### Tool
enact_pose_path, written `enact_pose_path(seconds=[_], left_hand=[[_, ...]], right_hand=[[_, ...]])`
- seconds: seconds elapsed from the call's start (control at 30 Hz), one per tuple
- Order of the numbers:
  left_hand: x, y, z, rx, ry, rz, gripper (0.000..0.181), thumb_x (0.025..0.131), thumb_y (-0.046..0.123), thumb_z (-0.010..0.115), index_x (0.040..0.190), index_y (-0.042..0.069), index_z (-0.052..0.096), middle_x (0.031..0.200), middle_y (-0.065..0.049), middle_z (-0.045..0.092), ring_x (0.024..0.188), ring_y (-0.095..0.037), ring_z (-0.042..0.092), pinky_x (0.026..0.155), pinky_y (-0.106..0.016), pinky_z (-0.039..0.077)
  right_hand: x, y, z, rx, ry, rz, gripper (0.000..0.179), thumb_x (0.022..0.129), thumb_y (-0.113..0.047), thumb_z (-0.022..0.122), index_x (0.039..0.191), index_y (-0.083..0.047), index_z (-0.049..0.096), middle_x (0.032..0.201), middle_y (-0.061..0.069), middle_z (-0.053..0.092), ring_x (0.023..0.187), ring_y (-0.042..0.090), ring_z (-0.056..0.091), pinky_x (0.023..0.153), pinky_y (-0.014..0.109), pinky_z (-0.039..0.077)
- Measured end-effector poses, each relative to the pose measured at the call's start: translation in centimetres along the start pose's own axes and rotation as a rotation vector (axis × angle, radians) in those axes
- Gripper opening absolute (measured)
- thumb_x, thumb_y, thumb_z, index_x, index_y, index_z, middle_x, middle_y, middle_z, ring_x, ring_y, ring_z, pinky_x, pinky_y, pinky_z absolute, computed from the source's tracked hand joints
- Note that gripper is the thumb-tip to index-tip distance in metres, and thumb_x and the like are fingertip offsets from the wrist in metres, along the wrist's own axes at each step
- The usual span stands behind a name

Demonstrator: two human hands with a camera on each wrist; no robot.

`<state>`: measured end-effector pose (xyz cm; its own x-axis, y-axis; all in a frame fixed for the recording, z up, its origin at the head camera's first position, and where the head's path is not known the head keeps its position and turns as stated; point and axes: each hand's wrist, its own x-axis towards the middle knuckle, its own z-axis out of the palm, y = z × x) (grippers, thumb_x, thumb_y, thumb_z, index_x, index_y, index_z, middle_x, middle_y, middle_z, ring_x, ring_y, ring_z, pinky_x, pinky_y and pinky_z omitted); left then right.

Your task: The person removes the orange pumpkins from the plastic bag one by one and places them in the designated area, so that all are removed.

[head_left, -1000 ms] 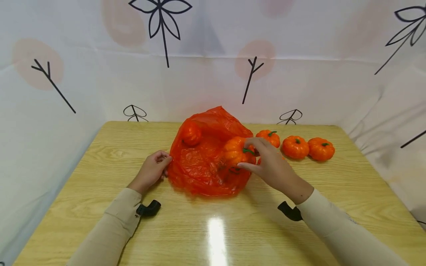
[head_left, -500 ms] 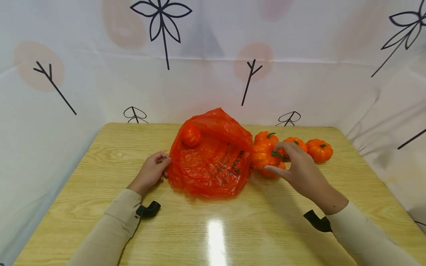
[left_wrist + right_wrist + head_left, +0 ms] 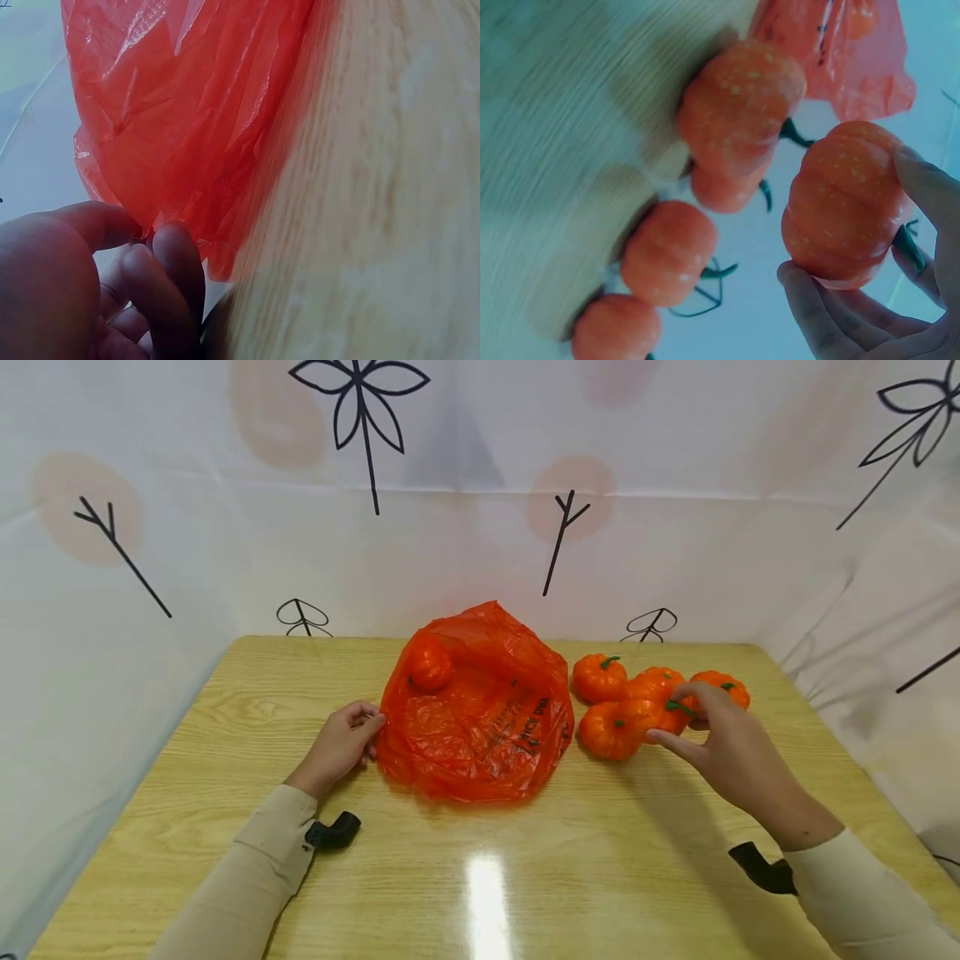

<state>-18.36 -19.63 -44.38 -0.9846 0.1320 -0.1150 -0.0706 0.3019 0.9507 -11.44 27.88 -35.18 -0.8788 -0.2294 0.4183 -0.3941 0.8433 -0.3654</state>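
Note:
My left hand [image 3: 339, 745] pinches the left edge of a thin red plastic bag [image 3: 465, 739] that lies spread with its mouth toward me. In the left wrist view, the gathered film meets the thumb and fingers [image 3: 176, 262]. One orange pumpkin [image 3: 431, 665] sits inside the bag at the back left. My right hand [image 3: 738, 760] grips another small pumpkin [image 3: 846, 204] with a green stem, held above the table to the right of the bag. In the head view, this held pumpkin partly covers those behind it.
Several more pumpkins rest on the wooden table [image 3: 420, 885] right of the bag: one at the back [image 3: 598, 679], one in front [image 3: 607, 733], and others farther right, including one [image 3: 722, 683] partly behind my right hand. A patterned white cloth [image 3: 465, 543] hangs behind the table.
My right hand has carried the gripped pumpkin rightward, from over the bag's right side to over the pumpkins on the table. My left hand has stayed at the bag's edge.

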Motion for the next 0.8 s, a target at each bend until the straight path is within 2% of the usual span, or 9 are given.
enact_pose_path(seconds=[0.1,0.2,0.3,0.43,0.53,0.7,0.8], left_hand=[[0.1,0.0,0.0,0.008,0.004,0.003,0.03,0.103,0.028,0.057,0.115,0.001,0.055,0.08,-0.002,0.058,0.059,-0.016,0.057,0.052,-0.025,0.052],[0.1,0.0,0.0,0.011,0.004,0.002,0.029,0.103,0.027,0.057,0.115,0.001,0.055,0.08,-0.002,0.059,0.059,-0.016,0.057,0.052,-0.025,0.052],[0.1,0.0,0.0,0.011,0.007,0.003,0.028,0.103,0.027,0.057,0.114,0.001,0.056,0.08,-0.002,0.059,0.059,-0.016,0.057,0.052,-0.025,0.052],[0.2,-0.1,0.0,0.019,0.014,0.008,0.028,0.103,0.027,0.057,0.113,0.001,0.056,0.078,-0.001,0.059,0.058,-0.015,0.057,0.051,-0.026,0.052],[0.1,0.0,0.0,0.023,0.017,0.006,0.028,0.104,0.027,0.056,0.113,0.001,0.056,0.077,-0.001,0.059,0.058,-0.015,0.057,0.051,-0.026,0.052],[0.0,0.2,0.1,0.016,0.013,0.002,0.03,0.103,0.029,0.057,0.114,0.001,0.056,0.078,-0.001,0.059,0.058,-0.015,0.057,0.051,-0.027,0.052],[0.1,0.3,0.0,0.01,0.007,-0.004,0.03,0.103,0.029,0.057,0.115,0.001,0.056,0.078,-0.001,0.059,0.058,-0.015,0.057,0.051,-0.026,0.052]], right_hand=[[-0.3,0.8,-0.4,-0.004,-0.006,0.028,0.051,0.08,-0.018,0.086,0.116,0.001,0.055,0.103,0.015,0.063,0.087,0.037,0.07,0.076,0.049,0.057],[-0.6,1.5,-0.9,-0.007,-0.016,0.062,0.051,0.081,-0.019,0.085,0.117,0.003,0.055,0.104,0.017,0.063,0.087,0.038,0.069,0.073,0.035,0.058],[-0.8,2.2,-1.3,-0.02,-0.03,0.092,0.051,0.082,-0.02,0.084,0.117,0.003,0.055,0.104,0.019,0.063,0.087,0.041,0.068,0.071,0.03,0.055],[-1.2,3.0,-1.5,-0.034,-0.07,0.136,0.053,0.085,-0.023,0.081,0.12,0.003,0.051,0.106,0.024,0.061,0.088,0.046,0.067,0.07,0.048,0.056],[-1.3,3.4,-1.4,-0.03,-0.125,0.178,0.055,0.088,-0.028,0.078,0.123,0.004,0.049,0.107,0.027,0.061,0.09,0.05,0.066,0.07,0.056,0.056],[-1.2,4.1,-1.0,-0.031,-0.22,0.221,0.058,0.091,-0.034,0.075,0.125,0.004,0.048,0.107,0.027,0.061,0.09,0.047,0.065,0.073,0.056,0.056],[-1.2,4.2,-0.6,-0.047,-0.244,0.223,0.057,0.091,-0.035,0.075,0.123,0.004,0.049,0.105,0.026,0.062,0.084,0.039,0.063,0.068,0.047,0.054]])
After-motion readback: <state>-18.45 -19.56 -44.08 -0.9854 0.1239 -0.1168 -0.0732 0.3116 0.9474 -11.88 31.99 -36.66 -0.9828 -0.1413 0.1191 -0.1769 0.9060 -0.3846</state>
